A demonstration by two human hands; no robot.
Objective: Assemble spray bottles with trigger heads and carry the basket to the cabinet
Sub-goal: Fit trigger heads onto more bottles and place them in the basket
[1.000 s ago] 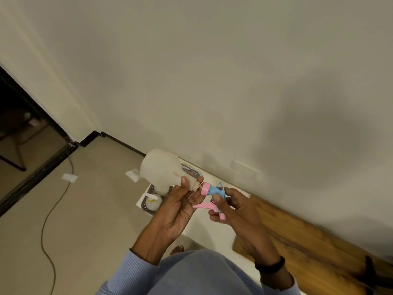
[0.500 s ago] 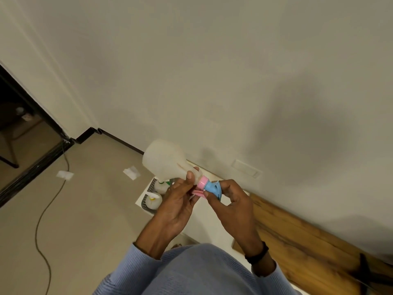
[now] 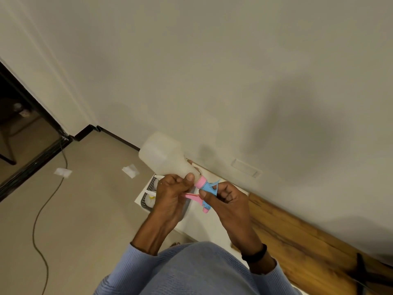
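Translucent bottle (image 3: pixel 161 156) is lying tilted in the left hand (image 3: pixel 172 194), which is clamping its neck; the right hand (image 3: pixel 227 199) is gripping the blue-and-pink trigger head (image 3: pixel 207 188) at the bottle's mouth.

Translucent white bottle (image 3: pixel 161 158), tilted base-up, meets a blue-and-pink trigger head (image 3: pixel 207 187) above the grey basket (image 3: pixel 151 184).
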